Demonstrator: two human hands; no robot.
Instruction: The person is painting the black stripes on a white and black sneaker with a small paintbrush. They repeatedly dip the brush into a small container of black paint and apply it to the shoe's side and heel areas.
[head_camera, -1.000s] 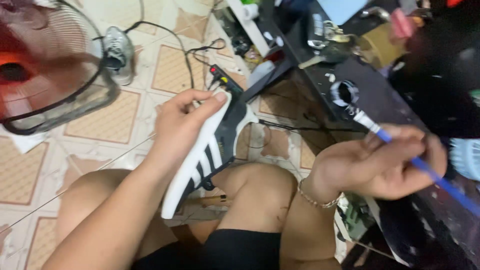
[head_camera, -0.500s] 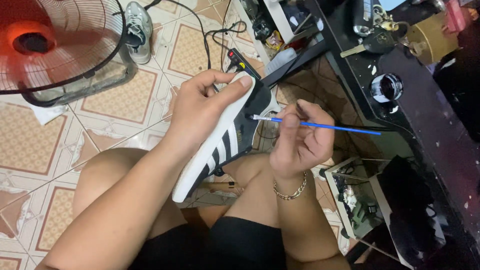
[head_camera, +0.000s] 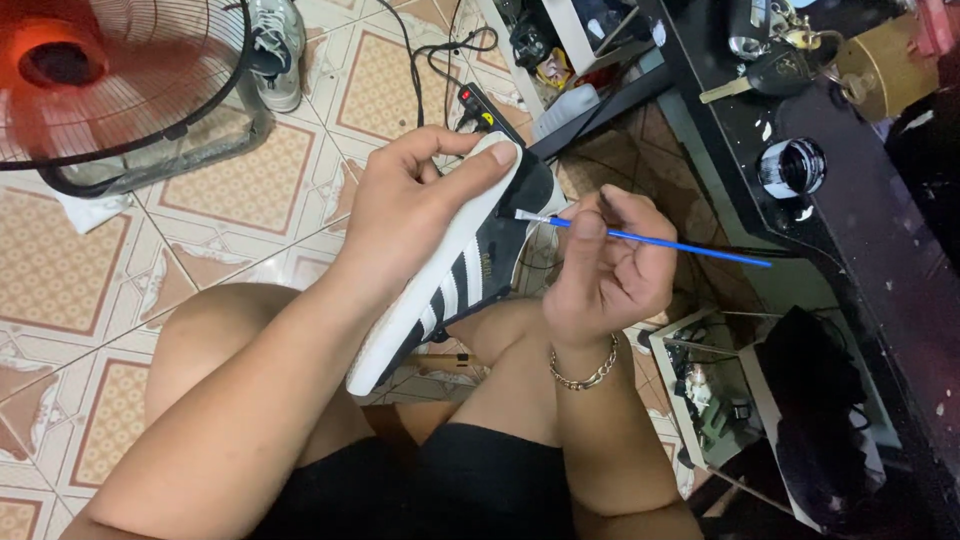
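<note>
My left hand (head_camera: 410, 215) grips a black sneaker (head_camera: 470, 270) with white stripes and a white sole, holding it tilted over my knees with the toe pointing away. My right hand (head_camera: 605, 265) pinches a thin blue paintbrush (head_camera: 660, 243). The brush's white tip touches the dark toe area of the sneaker. A chain bracelet (head_camera: 585, 375) sits on my right wrist.
A small open jar of black paint (head_camera: 792, 167) stands on the dark table (head_camera: 900, 290) at right, with keys (head_camera: 770, 65) behind it. A floor fan (head_camera: 110, 85) is at upper left, a grey shoe (head_camera: 275, 50) beside it. A power strip (head_camera: 480, 105) and cables lie on the tiled floor.
My right hand came from the paint jar on the table to the sneaker, and the brush tip now rests on the toe. The view has shifted closer.
</note>
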